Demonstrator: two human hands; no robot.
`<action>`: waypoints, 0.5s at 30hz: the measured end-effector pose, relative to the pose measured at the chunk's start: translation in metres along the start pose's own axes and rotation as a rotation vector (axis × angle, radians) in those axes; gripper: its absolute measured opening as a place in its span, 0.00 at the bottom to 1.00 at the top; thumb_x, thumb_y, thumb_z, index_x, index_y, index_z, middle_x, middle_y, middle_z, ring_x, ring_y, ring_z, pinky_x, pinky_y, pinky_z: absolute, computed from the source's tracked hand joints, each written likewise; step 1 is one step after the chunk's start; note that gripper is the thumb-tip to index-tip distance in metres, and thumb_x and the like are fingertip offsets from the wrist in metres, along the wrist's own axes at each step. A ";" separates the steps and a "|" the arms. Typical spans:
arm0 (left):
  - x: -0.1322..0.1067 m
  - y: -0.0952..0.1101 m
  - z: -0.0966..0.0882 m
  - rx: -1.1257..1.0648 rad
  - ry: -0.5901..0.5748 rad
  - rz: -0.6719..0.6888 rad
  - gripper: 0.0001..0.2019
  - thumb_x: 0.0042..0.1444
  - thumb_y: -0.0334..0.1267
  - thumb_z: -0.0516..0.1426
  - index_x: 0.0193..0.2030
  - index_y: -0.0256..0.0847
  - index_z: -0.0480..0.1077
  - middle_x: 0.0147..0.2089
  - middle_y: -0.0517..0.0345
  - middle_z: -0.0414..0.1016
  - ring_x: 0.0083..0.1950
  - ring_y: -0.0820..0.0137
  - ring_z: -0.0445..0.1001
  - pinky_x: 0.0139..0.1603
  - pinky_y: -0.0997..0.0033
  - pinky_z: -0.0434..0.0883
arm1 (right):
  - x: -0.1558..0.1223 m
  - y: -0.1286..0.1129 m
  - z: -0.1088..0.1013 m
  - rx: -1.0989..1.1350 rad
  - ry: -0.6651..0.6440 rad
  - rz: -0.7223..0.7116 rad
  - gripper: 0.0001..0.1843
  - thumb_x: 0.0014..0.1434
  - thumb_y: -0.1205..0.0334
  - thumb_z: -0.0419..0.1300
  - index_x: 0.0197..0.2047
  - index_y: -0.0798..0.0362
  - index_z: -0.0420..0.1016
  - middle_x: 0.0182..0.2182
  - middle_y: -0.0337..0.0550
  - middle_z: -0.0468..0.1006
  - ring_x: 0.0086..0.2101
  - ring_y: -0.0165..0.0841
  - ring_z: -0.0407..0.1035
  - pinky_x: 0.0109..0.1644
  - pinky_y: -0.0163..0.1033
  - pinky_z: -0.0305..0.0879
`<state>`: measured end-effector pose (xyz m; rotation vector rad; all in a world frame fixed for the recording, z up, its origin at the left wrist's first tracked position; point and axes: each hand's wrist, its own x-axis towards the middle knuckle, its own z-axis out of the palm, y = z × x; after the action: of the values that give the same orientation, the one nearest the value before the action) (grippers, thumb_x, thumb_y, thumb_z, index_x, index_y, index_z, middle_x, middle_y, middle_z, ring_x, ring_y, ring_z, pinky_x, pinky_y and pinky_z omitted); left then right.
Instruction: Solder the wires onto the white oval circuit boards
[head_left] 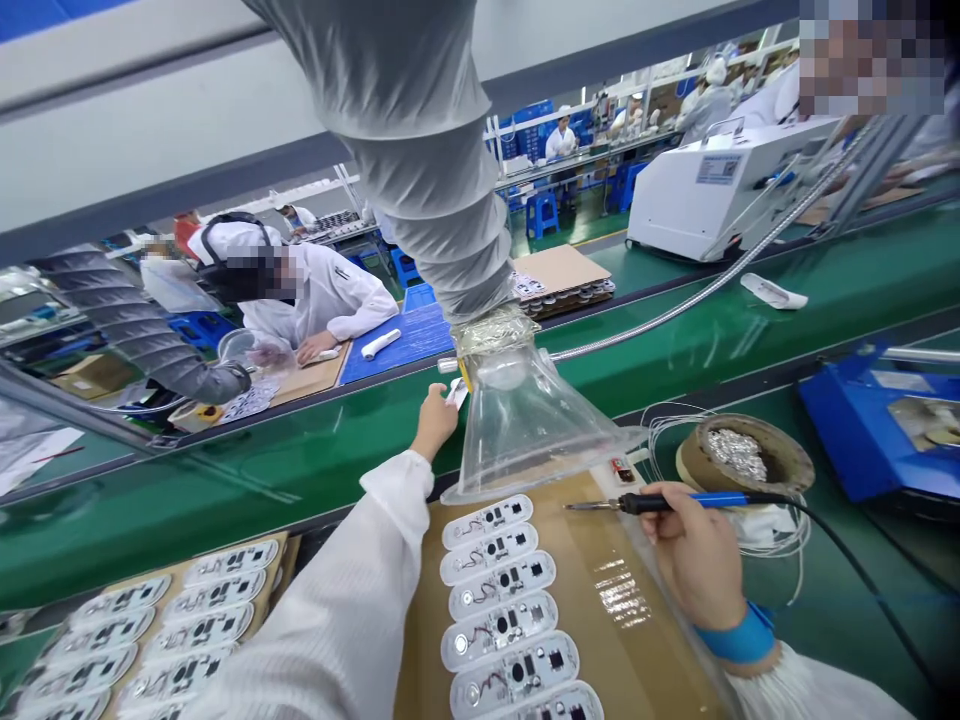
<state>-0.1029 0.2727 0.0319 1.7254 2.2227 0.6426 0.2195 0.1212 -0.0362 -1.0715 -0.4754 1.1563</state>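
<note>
Head view: the right hand (pixel 697 560) grips a soldering iron (pixel 634 503), its tip over cardboard (pixel 574 590), right of a column of white shells (pixel 501 586). The left hand (pixel 436 420) pinches a small white piece (pixel 457 392) beside the clear hood (pixel 529 430).

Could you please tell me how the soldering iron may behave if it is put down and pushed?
The soldering iron would probably stay stiff: its handle and tip look straight. The rounded handle might roll, but the attached black cable, trailing in a curve, would likely drag and limit this.
</note>
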 end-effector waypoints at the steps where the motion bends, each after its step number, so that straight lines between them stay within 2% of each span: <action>1: -0.010 -0.005 -0.008 -0.006 -0.009 0.018 0.18 0.72 0.42 0.61 0.66 0.40 0.72 0.62 0.45 0.78 0.59 0.59 0.80 0.62 0.50 0.78 | 0.000 -0.001 0.001 0.004 0.001 -0.001 0.17 0.50 0.46 0.74 0.28 0.53 0.84 0.18 0.40 0.73 0.20 0.30 0.65 0.21 0.33 0.59; 3: -0.039 -0.019 -0.026 -0.009 -0.034 0.052 0.17 0.71 0.35 0.58 0.65 0.41 0.71 0.59 0.44 0.81 0.57 0.58 0.81 0.62 0.54 0.77 | 0.000 -0.002 0.002 0.008 -0.002 -0.004 0.17 0.50 0.46 0.74 0.28 0.53 0.83 0.18 0.41 0.74 0.20 0.30 0.65 0.21 0.33 0.59; 6: -0.102 -0.048 -0.049 0.011 -0.038 0.062 0.18 0.67 0.31 0.55 0.62 0.40 0.71 0.58 0.43 0.82 0.58 0.54 0.82 0.62 0.52 0.77 | 0.000 -0.003 0.001 0.011 -0.005 -0.005 0.17 0.51 0.47 0.74 0.28 0.53 0.83 0.19 0.42 0.74 0.20 0.31 0.65 0.21 0.35 0.59; 8: -0.152 -0.070 -0.058 0.035 -0.013 0.042 0.18 0.66 0.33 0.53 0.61 0.41 0.72 0.58 0.42 0.81 0.59 0.52 0.81 0.63 0.48 0.77 | 0.000 -0.002 0.000 0.015 -0.002 0.001 0.15 0.51 0.49 0.73 0.28 0.53 0.83 0.18 0.42 0.74 0.20 0.32 0.65 0.21 0.35 0.59; 11: -0.221 -0.096 -0.060 0.056 0.016 0.005 0.20 0.63 0.34 0.54 0.60 0.45 0.72 0.59 0.43 0.81 0.61 0.51 0.81 0.63 0.47 0.78 | 0.000 0.000 -0.003 0.016 -0.003 0.004 0.12 0.52 0.52 0.70 0.28 0.53 0.83 0.17 0.41 0.73 0.20 0.32 0.65 0.20 0.35 0.59; 13: -0.251 -0.104 -0.058 0.088 0.027 -0.015 0.20 0.64 0.38 0.55 0.62 0.46 0.71 0.60 0.43 0.79 0.58 0.51 0.83 0.57 0.49 0.81 | 0.001 0.001 -0.004 0.013 -0.005 -0.002 0.11 0.52 0.54 0.69 0.28 0.53 0.83 0.17 0.40 0.72 0.19 0.31 0.65 0.20 0.35 0.58; 15: -0.261 -0.104 -0.059 0.165 0.023 -0.028 0.21 0.66 0.43 0.56 0.65 0.47 0.70 0.64 0.43 0.75 0.55 0.52 0.84 0.52 0.50 0.82 | 0.001 0.001 -0.004 0.014 -0.005 -0.023 0.10 0.52 0.55 0.69 0.27 0.53 0.82 0.17 0.40 0.72 0.19 0.31 0.65 0.20 0.34 0.58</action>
<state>-0.1489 -0.0102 0.0153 1.7669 2.3706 0.4871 0.2224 0.1204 -0.0395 -1.0488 -0.4817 1.1414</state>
